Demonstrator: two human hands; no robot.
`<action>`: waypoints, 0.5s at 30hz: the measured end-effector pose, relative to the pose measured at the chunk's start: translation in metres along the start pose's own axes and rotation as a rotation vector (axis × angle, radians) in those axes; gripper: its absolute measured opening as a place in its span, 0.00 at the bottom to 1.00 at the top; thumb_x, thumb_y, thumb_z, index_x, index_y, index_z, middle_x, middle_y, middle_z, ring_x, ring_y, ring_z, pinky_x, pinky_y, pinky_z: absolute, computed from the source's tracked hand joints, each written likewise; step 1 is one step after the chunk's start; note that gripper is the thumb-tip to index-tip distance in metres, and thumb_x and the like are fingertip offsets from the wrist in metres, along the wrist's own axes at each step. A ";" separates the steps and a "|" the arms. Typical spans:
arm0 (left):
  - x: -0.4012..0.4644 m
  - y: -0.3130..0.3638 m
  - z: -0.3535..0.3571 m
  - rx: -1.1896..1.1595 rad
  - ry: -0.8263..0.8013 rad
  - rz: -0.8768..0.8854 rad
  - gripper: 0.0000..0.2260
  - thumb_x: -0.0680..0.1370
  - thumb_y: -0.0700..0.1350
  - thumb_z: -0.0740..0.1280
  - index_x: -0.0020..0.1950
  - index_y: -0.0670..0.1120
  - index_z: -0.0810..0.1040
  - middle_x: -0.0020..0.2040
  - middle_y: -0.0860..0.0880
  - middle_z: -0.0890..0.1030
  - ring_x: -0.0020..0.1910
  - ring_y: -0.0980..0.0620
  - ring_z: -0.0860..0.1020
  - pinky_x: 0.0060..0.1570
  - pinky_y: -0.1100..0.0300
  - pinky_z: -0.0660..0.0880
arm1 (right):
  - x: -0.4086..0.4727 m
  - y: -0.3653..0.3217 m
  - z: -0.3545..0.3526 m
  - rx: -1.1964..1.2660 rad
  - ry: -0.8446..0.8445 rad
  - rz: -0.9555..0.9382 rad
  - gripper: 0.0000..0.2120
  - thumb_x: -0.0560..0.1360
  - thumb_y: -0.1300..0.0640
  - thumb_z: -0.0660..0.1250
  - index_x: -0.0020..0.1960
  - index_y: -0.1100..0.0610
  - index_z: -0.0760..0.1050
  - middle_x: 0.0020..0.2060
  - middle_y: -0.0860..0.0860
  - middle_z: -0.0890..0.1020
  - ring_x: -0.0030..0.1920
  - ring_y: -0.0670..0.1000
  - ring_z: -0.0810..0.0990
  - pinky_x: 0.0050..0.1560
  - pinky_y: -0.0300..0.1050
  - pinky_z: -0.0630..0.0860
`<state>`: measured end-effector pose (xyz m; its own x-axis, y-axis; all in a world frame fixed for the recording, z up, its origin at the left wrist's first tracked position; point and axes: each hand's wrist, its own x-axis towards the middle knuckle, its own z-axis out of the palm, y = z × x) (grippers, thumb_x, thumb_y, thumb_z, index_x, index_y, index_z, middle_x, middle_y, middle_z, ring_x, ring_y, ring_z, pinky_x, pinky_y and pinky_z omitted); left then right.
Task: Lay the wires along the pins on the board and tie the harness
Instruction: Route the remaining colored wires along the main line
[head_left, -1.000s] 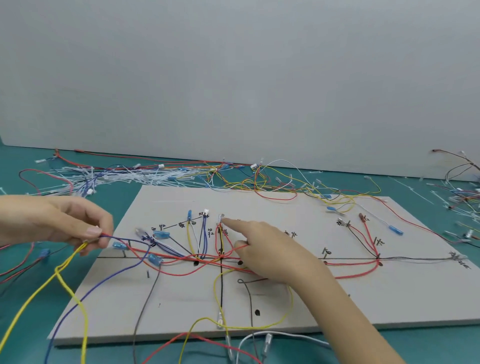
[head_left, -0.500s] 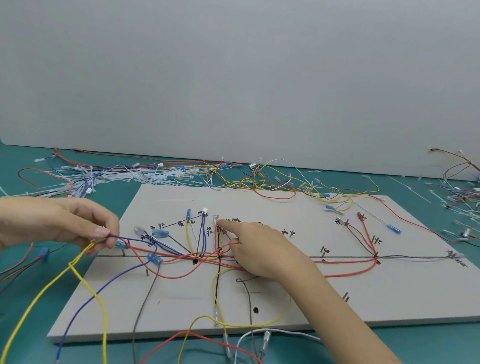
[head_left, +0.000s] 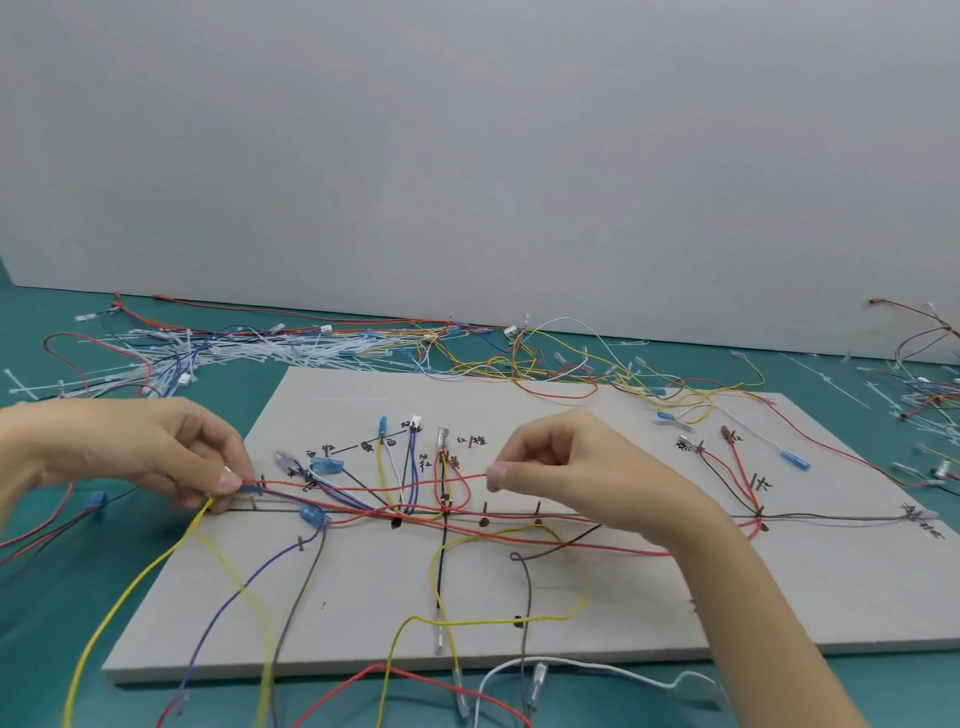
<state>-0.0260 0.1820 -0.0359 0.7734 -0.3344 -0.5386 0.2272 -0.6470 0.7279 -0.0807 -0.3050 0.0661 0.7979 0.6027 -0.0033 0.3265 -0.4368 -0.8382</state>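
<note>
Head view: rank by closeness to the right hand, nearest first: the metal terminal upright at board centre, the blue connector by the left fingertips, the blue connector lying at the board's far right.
1. metal terminal, just left of the right hand, board centre.
2. far-right blue connector, beyond the hand's right side.
3. blue connector at the left hand, on the board's left edge.

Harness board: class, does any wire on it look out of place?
Yes. A yellow wire bulges in a slack loop across the bare board, away from the drawn black line that most wires follow.
</note>
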 end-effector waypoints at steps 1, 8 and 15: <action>-0.001 0.001 0.001 -0.004 0.002 -0.003 0.14 0.77 0.53 0.70 0.59 0.49 0.75 0.54 0.40 0.82 0.45 0.50 0.80 0.46 0.61 0.76 | -0.002 0.001 -0.002 0.006 -0.003 -0.002 0.07 0.75 0.50 0.71 0.43 0.52 0.83 0.37 0.67 0.76 0.36 0.52 0.66 0.37 0.44 0.63; -0.013 0.027 0.022 0.048 0.037 0.018 0.15 0.70 0.54 0.78 0.49 0.47 0.80 0.44 0.42 0.84 0.38 0.50 0.81 0.38 0.64 0.75 | -0.008 0.013 -0.005 0.007 0.027 0.079 0.08 0.76 0.53 0.69 0.42 0.56 0.82 0.25 0.51 0.61 0.25 0.48 0.57 0.25 0.33 0.56; -0.018 0.026 0.011 -0.019 -0.048 0.117 0.10 0.77 0.49 0.70 0.53 0.44 0.77 0.48 0.41 0.82 0.45 0.49 0.80 0.46 0.59 0.78 | -0.016 0.011 -0.011 0.142 0.057 0.096 0.08 0.77 0.53 0.67 0.42 0.55 0.81 0.18 0.48 0.66 0.20 0.46 0.58 0.22 0.34 0.57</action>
<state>-0.0405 0.1639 -0.0122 0.7665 -0.4394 -0.4684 0.1484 -0.5884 0.7948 -0.0841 -0.3269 0.0633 0.8505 0.5226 -0.0597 0.1760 -0.3898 -0.9039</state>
